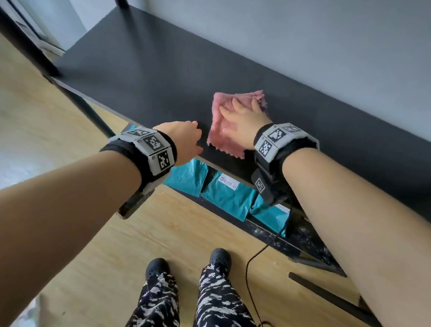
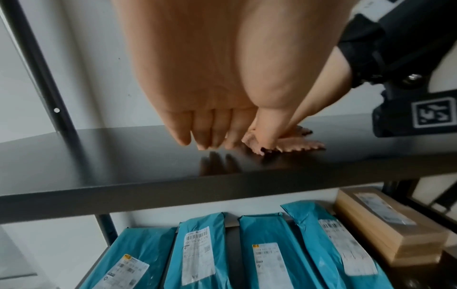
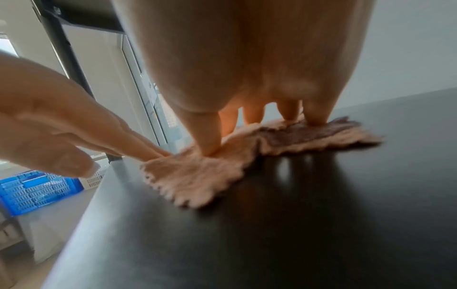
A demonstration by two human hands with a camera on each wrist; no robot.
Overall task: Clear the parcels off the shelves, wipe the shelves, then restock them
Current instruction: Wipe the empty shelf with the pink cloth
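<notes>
Black shelf (image 1: 150, 62) against a pale wall, bare but for a pink cloth (image 1: 220, 134) being wiped across it.

On the shelf near its front edge, the right hand (image 1: 241, 119) presses the cloth flat with straight, spread fingers (image 3: 210, 144); the left hand (image 1: 182, 141), fingers straight and holding nothing, touches the shelf just beside the cloth. Wiping well likely means even pressure and overlapping passes to the corners. Below the shelf, a lower shelf holds teal parcels (image 2: 272, 254) in a row and a brown box (image 2: 385, 221).
</notes>
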